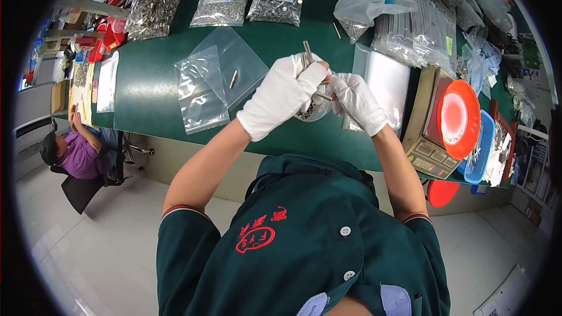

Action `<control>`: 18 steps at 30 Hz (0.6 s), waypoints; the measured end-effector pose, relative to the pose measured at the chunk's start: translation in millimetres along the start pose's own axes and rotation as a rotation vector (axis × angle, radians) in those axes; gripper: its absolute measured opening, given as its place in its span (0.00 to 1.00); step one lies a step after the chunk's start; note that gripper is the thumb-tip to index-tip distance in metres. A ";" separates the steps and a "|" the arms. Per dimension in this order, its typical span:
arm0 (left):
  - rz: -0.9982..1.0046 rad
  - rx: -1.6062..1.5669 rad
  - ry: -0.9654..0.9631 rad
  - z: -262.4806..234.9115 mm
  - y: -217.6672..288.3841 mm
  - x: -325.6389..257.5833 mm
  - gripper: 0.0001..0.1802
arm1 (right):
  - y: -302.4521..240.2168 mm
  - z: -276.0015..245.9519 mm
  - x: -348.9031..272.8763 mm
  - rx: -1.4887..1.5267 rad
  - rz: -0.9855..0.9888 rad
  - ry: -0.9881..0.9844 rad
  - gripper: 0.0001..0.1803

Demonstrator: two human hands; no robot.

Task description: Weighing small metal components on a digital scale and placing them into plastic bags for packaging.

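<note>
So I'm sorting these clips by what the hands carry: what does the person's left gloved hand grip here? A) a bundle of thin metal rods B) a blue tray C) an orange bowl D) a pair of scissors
A: the left hand, in a white glove, is closed around several thin metal rods that stick up out of its fist, while the orange bowl sits off to the right on a scale.

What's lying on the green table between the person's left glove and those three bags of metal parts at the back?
In the head view, between the left hand and the bags of metal parts lie clear plastic bags with one loose metal pin on them.
</note>
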State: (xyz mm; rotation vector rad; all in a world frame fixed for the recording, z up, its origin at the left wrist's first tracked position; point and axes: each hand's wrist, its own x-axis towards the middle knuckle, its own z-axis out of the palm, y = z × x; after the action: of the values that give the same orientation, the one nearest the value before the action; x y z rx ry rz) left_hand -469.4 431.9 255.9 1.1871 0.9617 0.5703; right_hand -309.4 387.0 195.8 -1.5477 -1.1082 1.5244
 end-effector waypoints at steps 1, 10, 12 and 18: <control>0.139 0.021 0.011 0.9 -13.8 5.5 0.12 | -1.2 0.1 1.1 0.004 -0.001 -0.001 0.22; 0.294 0.894 -0.141 -16.9 -24.7 17.9 0.13 | -5.5 -4.4 5.1 0.036 -0.051 -0.013 0.21; 0.494 0.944 -0.159 -24.2 -16.0 14.6 0.13 | -6.7 -4.8 5.9 -0.009 -0.071 -0.021 0.21; 0.257 0.765 -0.015 -44.6 27.7 66.2 0.12 | 2.6 -10.1 5.1 0.087 -0.025 -0.041 0.19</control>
State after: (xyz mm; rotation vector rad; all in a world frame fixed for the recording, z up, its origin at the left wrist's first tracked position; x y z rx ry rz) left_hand -471.5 516.3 257.9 2.0148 1.0560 0.3950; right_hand -299.3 391.5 192.2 -1.4451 -1.0656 1.5728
